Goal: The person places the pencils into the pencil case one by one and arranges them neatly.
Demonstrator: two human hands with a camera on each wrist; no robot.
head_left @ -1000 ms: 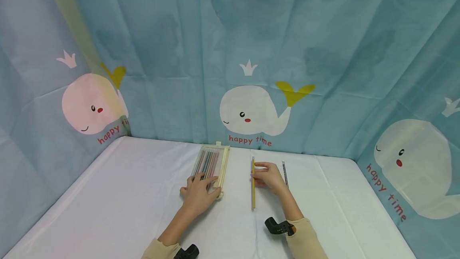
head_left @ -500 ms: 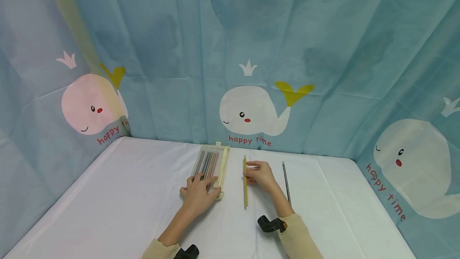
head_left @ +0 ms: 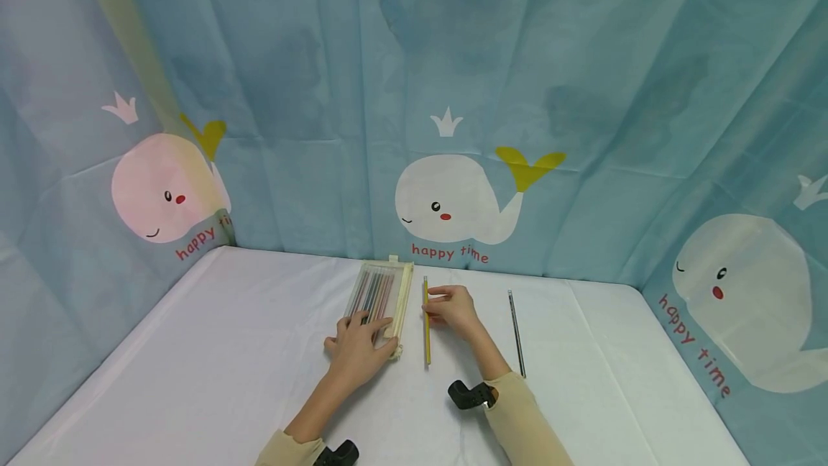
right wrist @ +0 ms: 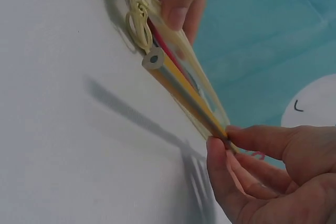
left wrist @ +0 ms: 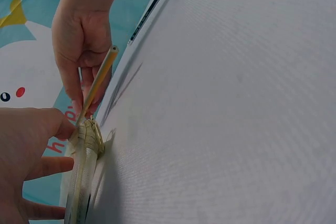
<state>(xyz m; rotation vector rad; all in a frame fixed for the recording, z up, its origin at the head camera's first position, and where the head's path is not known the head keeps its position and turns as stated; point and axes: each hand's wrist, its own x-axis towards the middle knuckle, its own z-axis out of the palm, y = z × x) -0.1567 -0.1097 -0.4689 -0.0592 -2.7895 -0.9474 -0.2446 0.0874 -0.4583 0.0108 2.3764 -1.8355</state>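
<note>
My right hand pinches a yellow pencil between thumb and fingers, just right of a clear pencil case with cream edges. Its flat, unsharpened end faces the camera in the right wrist view. Several coloured pencils lie inside the case, which gapes along its right side, where a red one shows. Spread over the near part of the case, my left hand presses on its top; in the left wrist view its fingers are fairly straight. The hand covers part of the pencils.
A dark pencil lies on the white tablecloth to the right of my right hand. Behind the table hangs a blue curtain with whale prints. Both wrists carry a black camera.
My right hand has carried the yellow pencil leftward, closer to the case, and the dark pencil is now fully uncovered. The left hand and the case have stayed in place.
</note>
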